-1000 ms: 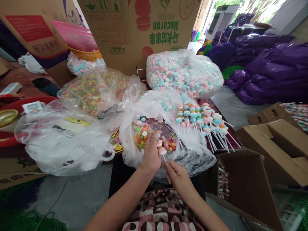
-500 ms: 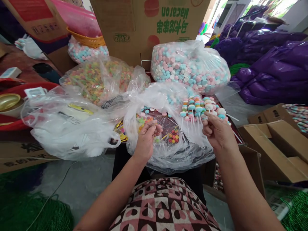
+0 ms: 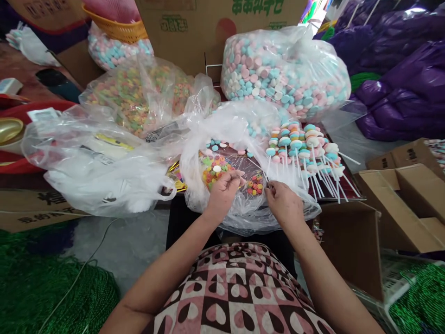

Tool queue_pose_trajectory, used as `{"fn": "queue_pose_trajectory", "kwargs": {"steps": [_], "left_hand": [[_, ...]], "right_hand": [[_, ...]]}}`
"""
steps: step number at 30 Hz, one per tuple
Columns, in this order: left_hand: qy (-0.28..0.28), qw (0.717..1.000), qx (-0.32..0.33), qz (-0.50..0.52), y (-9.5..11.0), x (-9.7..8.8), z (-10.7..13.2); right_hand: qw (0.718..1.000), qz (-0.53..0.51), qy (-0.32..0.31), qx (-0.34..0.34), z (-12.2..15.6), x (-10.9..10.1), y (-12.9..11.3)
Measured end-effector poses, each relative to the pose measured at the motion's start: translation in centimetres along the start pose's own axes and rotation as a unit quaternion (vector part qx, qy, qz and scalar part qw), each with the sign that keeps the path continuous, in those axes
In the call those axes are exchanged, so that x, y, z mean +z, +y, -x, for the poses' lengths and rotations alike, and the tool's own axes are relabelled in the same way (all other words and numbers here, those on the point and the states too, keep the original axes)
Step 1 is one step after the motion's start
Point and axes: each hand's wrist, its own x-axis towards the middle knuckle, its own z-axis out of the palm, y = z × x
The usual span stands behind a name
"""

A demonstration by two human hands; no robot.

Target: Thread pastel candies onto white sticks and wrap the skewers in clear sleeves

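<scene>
My left hand (image 3: 226,188) is closed in a pinch over the plastic sheet, and what lies between its fingertips is too small to tell. Beside it are loose ring-shaped gummy candies (image 3: 208,174) in red, orange and green. To the right, my right hand (image 3: 284,204) pinches the end of a thin white stick (image 3: 259,168). A small cluster of gummies (image 3: 255,184) lies between the two hands. Beyond my right hand rest several finished-looking candy skewers (image 3: 295,144), with pink, blue and white marshmallows on white sticks.
Behind stands a big clear bag of marshmallows (image 3: 278,74); a bag of gummies (image 3: 135,95) is at back left. A white plastic bag (image 3: 114,171) lies left. Open cardboard boxes (image 3: 406,199) stand right, below purple bags (image 3: 406,97). Green cord (image 3: 83,292) lies on the floor.
My right hand has moved from the skewers leftward and down to the stick by the small gummy cluster. My left hand has shifted slightly right. The view has moved slightly.
</scene>
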Motion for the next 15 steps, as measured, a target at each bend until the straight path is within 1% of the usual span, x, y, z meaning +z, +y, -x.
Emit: {"fn": "queue_pose_trajectory", "kwargs": {"steps": [4, 8, 12, 15], "left_hand": [[0.0, 0.999, 0.014, -0.038, -0.4, -0.4, 0.2], [-0.018, 0.996, 0.028, -0.081, -1.2, -0.7, 0.2], [-0.026, 0.995, 0.027, -0.088, -1.7, -1.0, 0.2], [-0.032, 0.993, 0.011, -0.112, -1.6, -1.1, 0.2]], "right_hand": [[0.999, 0.03, -0.008, 0.014, -0.1, 0.0, 0.2], [0.998, 0.06, -0.007, 0.016, -0.3, 0.0, 0.4], [0.998, 0.049, 0.006, 0.028, -0.4, -0.2, -0.2], [0.999, 0.037, 0.005, 0.036, -0.2, -0.4, -0.6]]}}
